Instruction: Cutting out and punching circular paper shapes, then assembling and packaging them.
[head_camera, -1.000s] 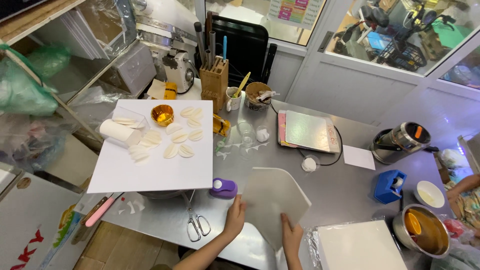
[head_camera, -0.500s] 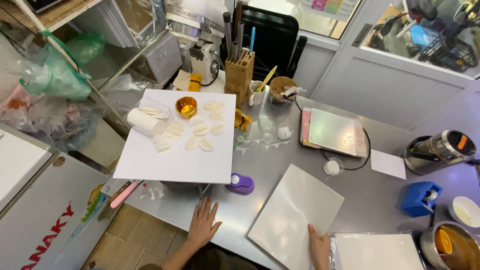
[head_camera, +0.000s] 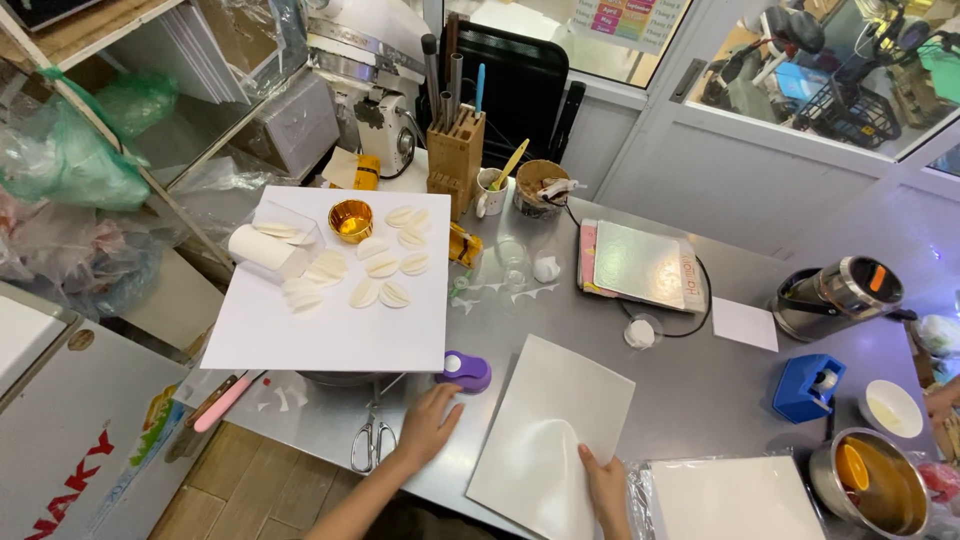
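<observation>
My left hand lies flat on the steel table, fingers spread, just below a purple paper punch and to the right of a pair of scissors. My right hand grips the near edge of a white sheet of paper that lies on the table. A large white board at the left carries several white oval cut-outs, a small gold cup and a white roll.
A wooden knife block, cups and a brown container stand at the back. At the right are a flat scale, a blue tape dispenser, a metal pot, a bowl of orange liquid and another wrapped white sheet.
My left hand has moved up toward the purple punch. My right hand still holds the white sheet's near edge. The camera has shifted and sits closer to the table.
</observation>
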